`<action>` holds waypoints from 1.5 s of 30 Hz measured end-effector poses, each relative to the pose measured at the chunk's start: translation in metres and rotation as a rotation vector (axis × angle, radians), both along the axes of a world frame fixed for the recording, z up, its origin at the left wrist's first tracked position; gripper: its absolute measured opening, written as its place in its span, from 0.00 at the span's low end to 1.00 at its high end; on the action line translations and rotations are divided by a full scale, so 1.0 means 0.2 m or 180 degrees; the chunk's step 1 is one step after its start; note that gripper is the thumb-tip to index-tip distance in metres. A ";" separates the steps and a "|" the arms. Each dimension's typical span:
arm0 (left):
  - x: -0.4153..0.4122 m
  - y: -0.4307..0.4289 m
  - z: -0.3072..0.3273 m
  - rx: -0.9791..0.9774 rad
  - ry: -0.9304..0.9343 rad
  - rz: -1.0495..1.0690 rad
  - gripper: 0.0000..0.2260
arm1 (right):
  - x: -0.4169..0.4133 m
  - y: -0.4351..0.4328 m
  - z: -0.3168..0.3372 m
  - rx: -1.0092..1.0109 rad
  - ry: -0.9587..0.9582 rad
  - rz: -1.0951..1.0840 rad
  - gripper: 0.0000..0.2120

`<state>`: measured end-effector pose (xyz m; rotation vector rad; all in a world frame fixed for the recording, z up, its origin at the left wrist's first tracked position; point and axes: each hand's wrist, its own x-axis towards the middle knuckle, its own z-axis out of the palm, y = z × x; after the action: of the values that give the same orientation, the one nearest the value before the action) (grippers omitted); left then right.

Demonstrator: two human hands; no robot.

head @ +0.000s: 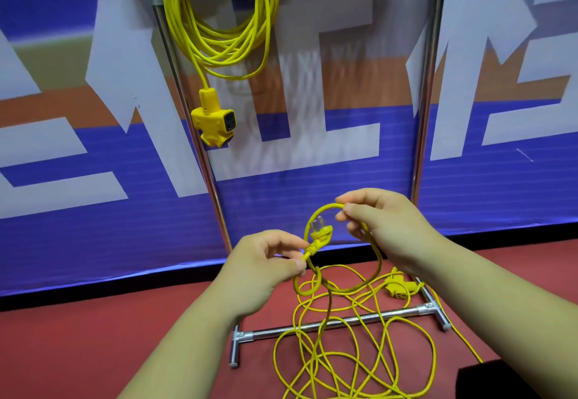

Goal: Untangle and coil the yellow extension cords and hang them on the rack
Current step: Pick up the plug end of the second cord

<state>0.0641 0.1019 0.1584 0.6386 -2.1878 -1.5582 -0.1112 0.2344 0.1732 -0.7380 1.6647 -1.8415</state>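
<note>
Left hand (266,261) pinches the cord (353,329) just below its plug (319,236); right hand (375,220) pinches the loop above, likely to free the knot.

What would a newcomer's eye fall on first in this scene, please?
The bright yellow extension cord sprawled in loose tangles on the red floor at bottom centre stands out first. Above it, the left hand pinches the cord below its yellow pronged plug while the right hand pinches a loop. At upper left, a second yellow cord hangs coiled on the silver metal rack, its socket block dangling.
</note>
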 end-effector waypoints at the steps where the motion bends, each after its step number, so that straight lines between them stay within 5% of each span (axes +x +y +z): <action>1: -0.01 0.00 -0.01 0.0014 -0.0014 0.0047 0.12 | 0.00 0.01 0.00 0.0019 0.0089 0.0051 0.07; 8: -0.03 -0.01 -0.05 0.0379 -0.0211 0.0265 0.28 | 0.05 0.03 0.03 -0.0037 0.0471 0.0440 0.07; 14: -0.03 -0.01 -0.04 0.1378 -0.0655 0.0018 0.25 | 0.05 0.04 0.05 -0.0121 0.0498 0.0436 0.07; 33: -0.02 -0.03 -0.04 0.1726 -0.0585 -0.0260 0.17 | 0.05 0.06 0.05 -0.0080 0.0451 0.0453 0.06; 38: -0.03 -0.06 -0.03 0.1395 -0.0340 -0.0054 0.17 | 0.03 0.06 0.06 -0.0026 0.0414 0.0379 0.06; 45: -0.04 -0.11 0.01 0.1582 0.0973 0.1235 0.22 | -0.01 0.04 0.01 0.0255 0.0338 0.0156 0.06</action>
<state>0.0563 0.0796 0.1596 0.8424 -1.3620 -1.8390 -0.1125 0.2431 0.1757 -0.8478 1.7603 -1.7183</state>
